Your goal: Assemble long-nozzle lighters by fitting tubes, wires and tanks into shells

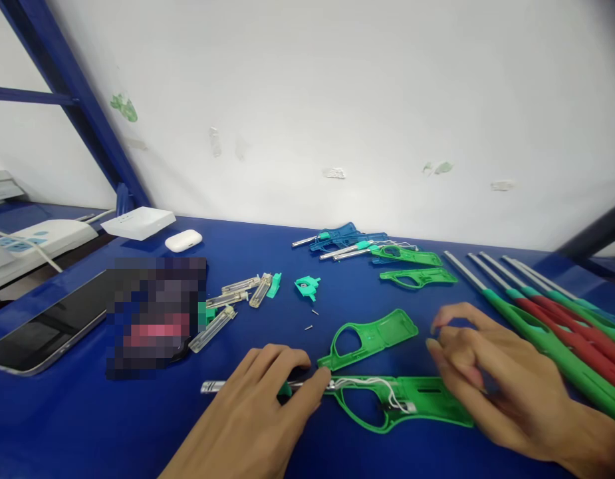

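Observation:
A green lighter shell half (417, 402) with white wires and a metal tube lies on the blue table (88, 426) in front of me. My left hand (257, 412) presses its fingers down on the tube where it meets the shell. My right hand (491, 372) hovers over the shell's right end, fingers curled and slightly apart, with nothing visible in them. A second, empty green shell half (371, 336) lies just behind. Two tiny screws (311, 319) rest near it.
Finished green and red long lighters (561, 319) lie at the right. Blue and green part-built lighters (367, 249) sit at the back. Clear fuel cartridges (237, 296), a small teal trigger part (307, 286), an earbud case (183, 240), a white box (137, 221) and a tablet (48, 326) occupy the left.

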Demonstrator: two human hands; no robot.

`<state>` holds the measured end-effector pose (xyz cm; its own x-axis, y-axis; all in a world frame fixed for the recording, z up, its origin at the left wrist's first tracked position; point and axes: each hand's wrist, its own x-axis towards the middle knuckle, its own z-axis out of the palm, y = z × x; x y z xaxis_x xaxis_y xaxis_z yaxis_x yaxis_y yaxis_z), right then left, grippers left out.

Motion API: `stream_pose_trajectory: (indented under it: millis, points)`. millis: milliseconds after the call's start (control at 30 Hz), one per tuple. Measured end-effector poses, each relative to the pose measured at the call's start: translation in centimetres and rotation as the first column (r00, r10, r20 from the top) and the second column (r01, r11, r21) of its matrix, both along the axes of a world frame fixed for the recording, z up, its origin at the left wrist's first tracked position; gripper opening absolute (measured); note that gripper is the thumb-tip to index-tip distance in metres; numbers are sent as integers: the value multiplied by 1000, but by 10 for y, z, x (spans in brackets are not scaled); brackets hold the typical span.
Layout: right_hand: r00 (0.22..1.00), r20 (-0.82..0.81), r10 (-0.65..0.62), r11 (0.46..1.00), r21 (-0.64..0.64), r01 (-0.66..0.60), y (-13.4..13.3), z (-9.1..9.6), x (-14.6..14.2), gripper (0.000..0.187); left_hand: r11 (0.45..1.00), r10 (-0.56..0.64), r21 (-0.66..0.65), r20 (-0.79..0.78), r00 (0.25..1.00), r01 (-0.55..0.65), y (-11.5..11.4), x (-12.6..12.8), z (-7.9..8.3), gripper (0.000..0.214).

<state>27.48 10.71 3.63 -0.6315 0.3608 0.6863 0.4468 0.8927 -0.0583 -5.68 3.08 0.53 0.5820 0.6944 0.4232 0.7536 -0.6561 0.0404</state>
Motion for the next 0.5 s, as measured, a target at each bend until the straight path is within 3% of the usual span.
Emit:
stream_pose_trajectory:
  millis: [400, 500]
  points:
    - [986, 159, 51, 992, 106, -69, 3, -2, 3, 39, 987, 41, -156, 3, 999, -40, -5, 9, 7, 69]
    - [961, 264, 86, 983, 136, -125, 13, 7, -11, 27, 986, 55, -156, 12, 998, -53, -6, 10, 7, 58]
